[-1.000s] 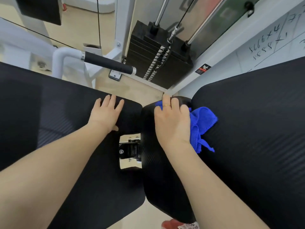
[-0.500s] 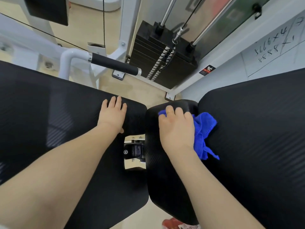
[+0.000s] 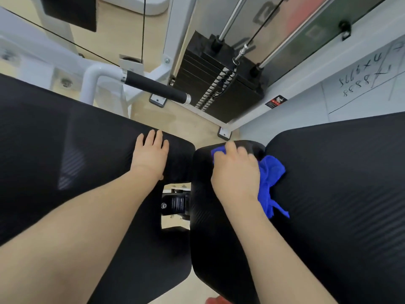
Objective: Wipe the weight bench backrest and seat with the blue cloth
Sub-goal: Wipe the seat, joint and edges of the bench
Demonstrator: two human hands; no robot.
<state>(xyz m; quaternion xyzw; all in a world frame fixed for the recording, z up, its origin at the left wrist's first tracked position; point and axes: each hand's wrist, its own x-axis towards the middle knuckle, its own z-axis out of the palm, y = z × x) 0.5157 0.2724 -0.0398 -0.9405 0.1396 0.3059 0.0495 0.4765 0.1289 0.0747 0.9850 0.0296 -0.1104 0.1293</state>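
The blue cloth (image 3: 270, 172) is lying bunched on the right bench pad (image 3: 339, 194) near its far end, the right hand (image 3: 235, 172) curling its grip over it. The left hand (image 3: 150, 155), grip released, is resting flat on the left bench pad (image 3: 65, 161).

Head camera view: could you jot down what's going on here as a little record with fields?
place: gym, beside a weight stack
left pad: black, left hand rests flat on it
right pad: black, being wiped near its narrow end
blue cloth: bunched under the right hand, sticking out to its right
gap between pads: metal hinge visible
black foam handle: juts out above the left pad
right hand fingers: curled, blurred
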